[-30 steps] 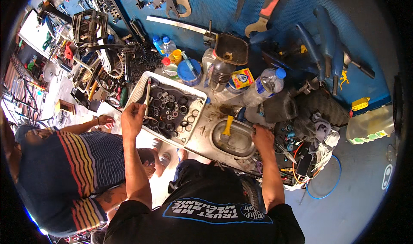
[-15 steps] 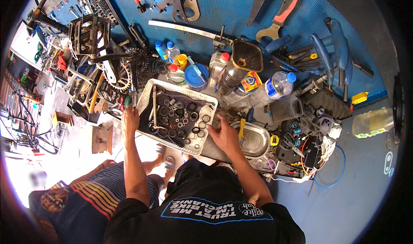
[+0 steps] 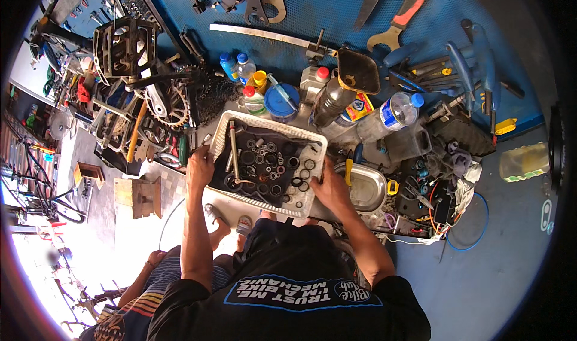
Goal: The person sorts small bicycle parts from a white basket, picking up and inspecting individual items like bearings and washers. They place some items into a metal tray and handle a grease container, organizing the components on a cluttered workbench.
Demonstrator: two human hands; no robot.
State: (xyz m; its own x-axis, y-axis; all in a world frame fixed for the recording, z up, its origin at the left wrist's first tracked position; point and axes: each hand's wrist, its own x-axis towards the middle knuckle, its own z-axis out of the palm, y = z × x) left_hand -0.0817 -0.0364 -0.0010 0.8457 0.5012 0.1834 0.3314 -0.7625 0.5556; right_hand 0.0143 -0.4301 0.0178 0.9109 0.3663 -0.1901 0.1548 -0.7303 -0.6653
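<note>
A white plastic basket (image 3: 223, 138) is held tilted between my hands, over the bench's front edge. My left hand (image 3: 200, 168) is closed on its left side and my right hand (image 3: 330, 188) grips its right side, thumb at the rim. Inside, a dark cloth (image 3: 243, 138) covers much of the bottom, bearing several small bearings and rings (image 3: 264, 161). Black rings (image 3: 300, 182) also lie on the bare right part. A long metal wrench (image 3: 234, 155) lies along the left of the basket. The undersides of my fingers are hidden.
Bottles (image 3: 393, 115), a funnel (image 3: 357, 73) and a blue-lidded tub (image 3: 281, 103) stand behind the basket. On the right is a metal tray (image 3: 366, 188); bike parts and a green-handled tool (image 3: 183, 150) crowd the left. Another person's arm (image 3: 139, 281) shows at lower left.
My right hand has closed on the basket's right side. The basket and my left hand sit further right in the picture. The other person has shifted lower at the left.
</note>
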